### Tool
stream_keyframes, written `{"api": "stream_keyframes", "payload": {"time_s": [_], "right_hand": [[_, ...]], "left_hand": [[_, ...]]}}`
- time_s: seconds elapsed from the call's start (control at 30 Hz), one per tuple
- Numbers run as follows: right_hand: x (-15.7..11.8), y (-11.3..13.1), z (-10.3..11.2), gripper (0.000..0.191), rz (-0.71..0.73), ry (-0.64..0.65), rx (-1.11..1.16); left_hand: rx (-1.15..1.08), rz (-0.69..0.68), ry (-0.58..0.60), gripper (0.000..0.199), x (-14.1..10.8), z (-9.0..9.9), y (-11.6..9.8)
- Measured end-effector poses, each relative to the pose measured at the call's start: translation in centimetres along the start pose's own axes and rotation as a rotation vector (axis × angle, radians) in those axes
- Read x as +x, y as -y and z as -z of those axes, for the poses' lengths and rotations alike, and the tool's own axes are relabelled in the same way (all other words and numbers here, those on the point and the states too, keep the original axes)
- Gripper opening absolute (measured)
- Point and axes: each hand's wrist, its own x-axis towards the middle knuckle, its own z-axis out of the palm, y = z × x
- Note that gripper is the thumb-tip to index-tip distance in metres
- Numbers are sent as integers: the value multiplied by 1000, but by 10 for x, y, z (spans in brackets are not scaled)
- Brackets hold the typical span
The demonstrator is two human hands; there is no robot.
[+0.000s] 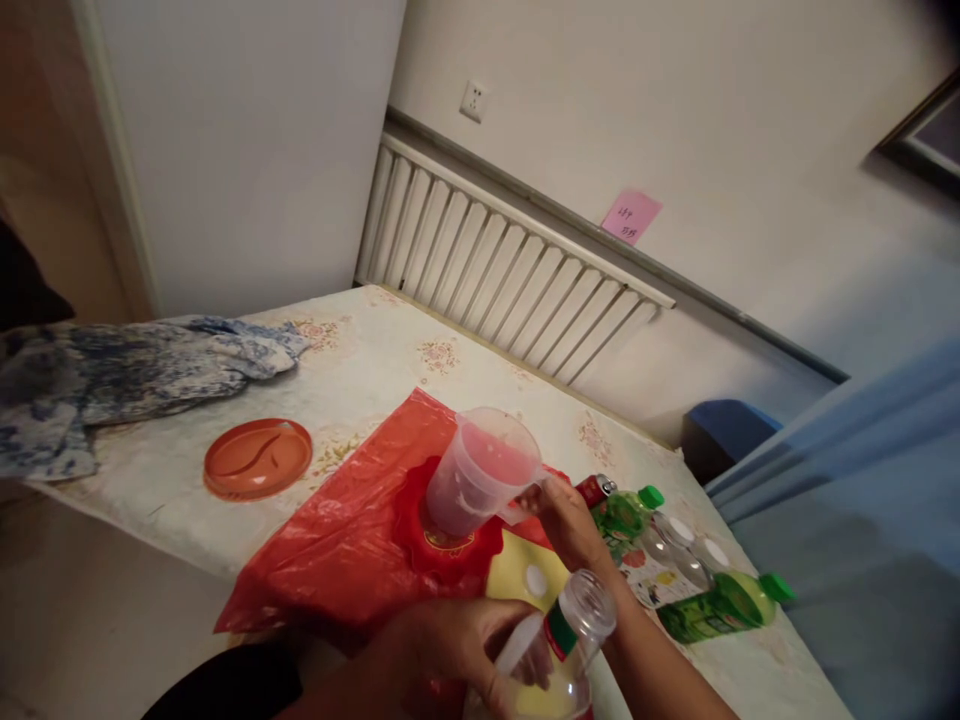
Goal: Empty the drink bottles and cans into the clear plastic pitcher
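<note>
While left fingers point(486, 678) hold a bottle point(571, 668), green-red label point(559, 633), pink handwritten note point(631, 217)

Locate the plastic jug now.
In the head view, the jug is below centre, held by the right hand, left of the green-capped bottles and beyond the bottle in the left hand.

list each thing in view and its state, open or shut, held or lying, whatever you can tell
pitcher: open-topped, right hand on its handle
clear bottle: uncapped, in left hand
green bottles: both capped
can: cannot tell if opened
red bag: spread out, creased
orange disc: lying flat
cloth: crumpled
</note>
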Motion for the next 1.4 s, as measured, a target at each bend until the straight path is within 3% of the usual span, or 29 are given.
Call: {"api": "stream_keyframes", "payload": {"time_s": [0.17,0.37,0.53,0.7,0.9,1.07,1.17,1.4], "right_hand": [[17,5,-21,44,31,-163,87],[23,55,-21,40,204,-436,169],[17,102,-1,40,351,-535,146],[5,124,20,39,413,-635,63],[-10,130,42,39,328,-625,-64],[-20,140,53,42,250,-573,-162],[-24,149,59,45,207,-490,-222],[-26,158,72,46,90,-360,-341]], "left_hand": [[-58,29,-48,73,-2,-5,-5],[50,25,-78,79,-3,3,-10],[56,-158,-81,82,-5,4,-34],[81,-366,-282,77,-10,13,-58],[270,-542,-763,68,-12,39,-70],[506,-437,-992,60,-14,43,-78],[582,-363,-1040,58,-16,38,-80],[621,-315,-1020,58,-20,41,-74]]}}
